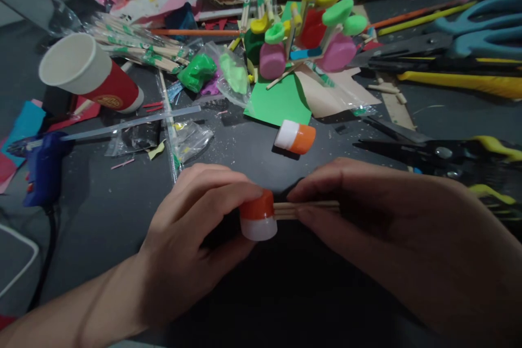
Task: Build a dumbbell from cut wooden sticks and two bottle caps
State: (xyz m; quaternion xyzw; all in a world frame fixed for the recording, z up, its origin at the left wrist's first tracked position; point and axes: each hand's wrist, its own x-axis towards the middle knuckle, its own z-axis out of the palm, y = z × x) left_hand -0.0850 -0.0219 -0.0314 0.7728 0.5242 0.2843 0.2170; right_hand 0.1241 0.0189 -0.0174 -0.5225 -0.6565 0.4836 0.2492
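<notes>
My left hand (204, 212) is closed around a short orange-and-white cylinder (259, 216), thumb below and fingers above. Several thin wooden sticks (285, 210) lie side by side between the thumb and fingers of my right hand (367, 212). Their left ends meet the cylinder's orange side; whether they are attached there I cannot tell. A second orange-and-white piece (296, 137) lies on its side on the dark table just beyond my hands.
At left are a blue glue gun (44, 166) with a clear glue stick and a tilted paper cup (93, 73). Clay figures on sticks (273, 57), green paper (277, 100) and clay bags stand behind. Black-and-yellow scissors (440, 152) and blue-handled scissors (481, 27) lie right.
</notes>
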